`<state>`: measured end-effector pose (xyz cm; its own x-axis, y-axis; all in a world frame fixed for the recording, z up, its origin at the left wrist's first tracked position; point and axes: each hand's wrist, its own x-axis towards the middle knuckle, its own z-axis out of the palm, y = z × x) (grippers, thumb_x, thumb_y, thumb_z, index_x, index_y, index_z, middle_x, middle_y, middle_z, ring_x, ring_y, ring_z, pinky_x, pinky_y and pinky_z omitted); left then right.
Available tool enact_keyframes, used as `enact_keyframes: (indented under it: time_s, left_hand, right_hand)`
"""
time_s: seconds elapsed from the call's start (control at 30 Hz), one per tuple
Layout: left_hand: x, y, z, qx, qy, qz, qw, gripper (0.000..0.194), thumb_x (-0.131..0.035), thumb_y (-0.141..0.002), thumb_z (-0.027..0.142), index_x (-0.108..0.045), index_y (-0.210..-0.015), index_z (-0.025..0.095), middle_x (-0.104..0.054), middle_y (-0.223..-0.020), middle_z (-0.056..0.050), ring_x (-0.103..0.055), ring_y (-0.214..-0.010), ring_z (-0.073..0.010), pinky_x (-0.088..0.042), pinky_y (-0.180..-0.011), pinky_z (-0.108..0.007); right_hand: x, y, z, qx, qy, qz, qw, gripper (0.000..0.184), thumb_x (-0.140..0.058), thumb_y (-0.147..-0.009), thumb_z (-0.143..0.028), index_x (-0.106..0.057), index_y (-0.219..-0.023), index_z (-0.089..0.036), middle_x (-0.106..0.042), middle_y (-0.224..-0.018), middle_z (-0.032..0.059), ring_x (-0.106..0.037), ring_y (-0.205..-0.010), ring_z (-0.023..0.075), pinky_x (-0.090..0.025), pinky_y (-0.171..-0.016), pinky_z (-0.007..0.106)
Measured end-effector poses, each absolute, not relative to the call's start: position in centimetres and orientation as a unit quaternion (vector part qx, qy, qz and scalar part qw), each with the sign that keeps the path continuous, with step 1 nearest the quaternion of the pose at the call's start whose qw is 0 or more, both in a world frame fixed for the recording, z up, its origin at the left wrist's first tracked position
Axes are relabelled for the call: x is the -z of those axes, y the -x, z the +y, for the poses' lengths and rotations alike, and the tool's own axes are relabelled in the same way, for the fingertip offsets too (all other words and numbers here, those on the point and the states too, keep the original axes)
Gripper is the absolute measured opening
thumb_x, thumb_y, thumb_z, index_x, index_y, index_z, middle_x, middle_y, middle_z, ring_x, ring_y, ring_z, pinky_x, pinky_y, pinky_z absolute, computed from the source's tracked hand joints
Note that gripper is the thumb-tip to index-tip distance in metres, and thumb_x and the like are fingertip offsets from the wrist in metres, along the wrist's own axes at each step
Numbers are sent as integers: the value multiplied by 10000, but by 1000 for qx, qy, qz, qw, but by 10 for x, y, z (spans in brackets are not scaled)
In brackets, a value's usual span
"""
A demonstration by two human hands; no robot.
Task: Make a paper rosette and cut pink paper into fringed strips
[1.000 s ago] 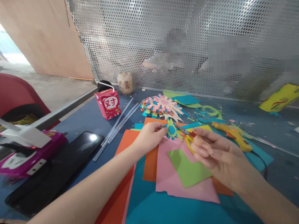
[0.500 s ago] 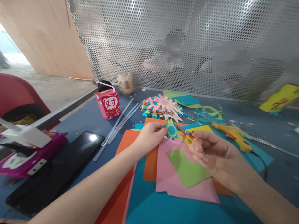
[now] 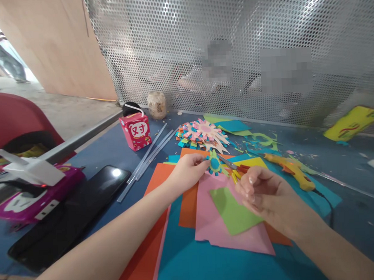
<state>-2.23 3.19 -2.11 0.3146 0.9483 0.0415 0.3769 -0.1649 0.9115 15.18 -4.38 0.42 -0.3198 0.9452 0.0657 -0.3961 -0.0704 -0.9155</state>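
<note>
My left hand [image 3: 191, 170] is closed, pinching the edge of a small layered paper flower [image 3: 215, 163] in green and blue with a fringed rim. Just right of the flower are small scissors [image 3: 229, 163] with orange and yellow handles, blades pointing toward it. My right hand [image 3: 263, 190], fingers curled, is at the scissors' handles; its fingers partly hide the grip. Below both hands lie a green paper square [image 3: 235, 210] and a pink sheet [image 3: 206, 226], on top of orange and blue sheets [image 3: 186, 259].
Fringed paper flowers [image 3: 202, 131] are piled behind my hands. A yellow glue gun [image 3: 290, 170] lies at right, with paper scraps [image 3: 264, 140] near it. Leftward are clear glue sticks [image 3: 153, 156], a red drink box [image 3: 136, 132], a phone [image 3: 72, 215] and a purple power strip [image 3: 59, 191]. A perforated metal panel [image 3: 170, 41] stands behind.
My right hand has shifted slightly right and down, and more of the scissors' orange handle shows. My left hand and the paper flower have stayed nearly still.
</note>
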Motion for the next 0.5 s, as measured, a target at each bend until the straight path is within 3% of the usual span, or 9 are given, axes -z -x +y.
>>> enact_keyframes:
  time_s: [0.33, 0.5]
  left_hand:
    - [21, 22, 33, -335, -682, 485, 434, 252, -472, -744, 315, -434, -529, 189, -396, -490, 50, -392, -487, -100, -266, -486, -238]
    - [26, 21, 35, -337, -681, 470, 448, 245, -464, -747, 350, -488, -566, 186, -438, -508, 42, -428, -506, -110, -296, -500, -239]
  right_hand:
    - [-4, -156, -47, -698, 268, -456, 482, 186, -721, -646, -90, -633, -672, -252, -471, -607, -32, -417, -569, 96, -316, -321, 89]
    - [-9, -159, -45, -642, 322, -465, 518, 177, -747, -640, -132, -656, -684, -278, -572, -674, -22, -392, -466, 66, -304, -297, 117]
